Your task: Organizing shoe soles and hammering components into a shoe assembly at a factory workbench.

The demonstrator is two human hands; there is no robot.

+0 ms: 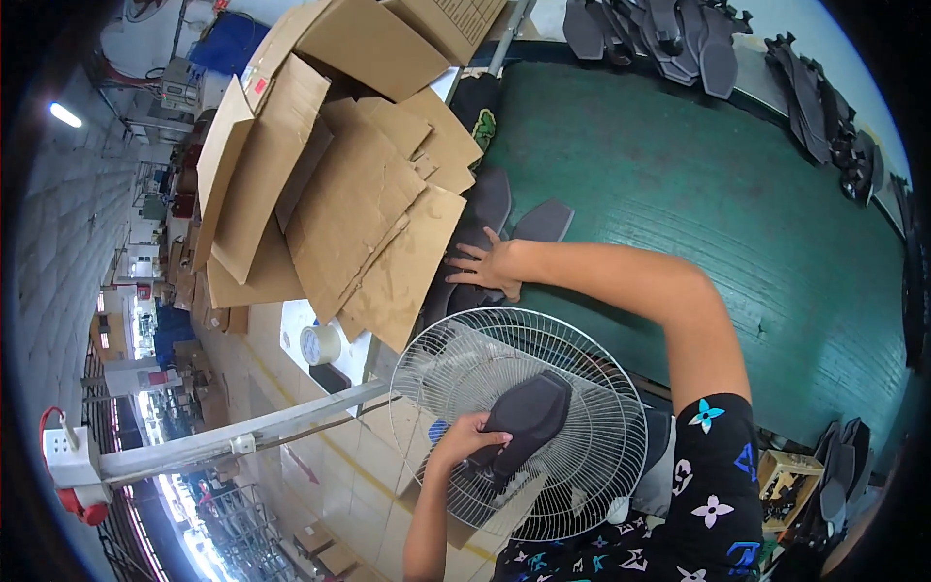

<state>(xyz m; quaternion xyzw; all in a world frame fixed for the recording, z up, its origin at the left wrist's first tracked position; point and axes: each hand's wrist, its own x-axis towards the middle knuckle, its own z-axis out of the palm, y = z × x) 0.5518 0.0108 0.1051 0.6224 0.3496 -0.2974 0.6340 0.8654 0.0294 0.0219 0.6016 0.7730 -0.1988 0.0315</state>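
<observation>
My left hand (pixel 467 438) is closed on the narrow end of a dark grey, flat, elongated piece with an angular broad end (pixel 530 412). This piece is in front of a round wire-guarded fan (pixel 592 475). Farther up, my right hand (pixel 490 265) reaches across with its fingers spread over several similar dark pieces (pixel 490 199) at the left edge of a green work surface (pixel 669 184). The palm side of that hand is hidden. Just beyond its wrist, another dark piece (pixel 545 221) lies on the green surface.
Flattened cardboard (pixel 369 204) and boxes (pixel 383 44) are heaped at left. A tape roll (pixel 320 344) sits on a white surface below them. A metal bar (pixel 242 441) runs to a socket box (pixel 73 456). More dark pieces (pixel 669 39) line the far edge; a wooden box (pixel 787 485) stands lower right.
</observation>
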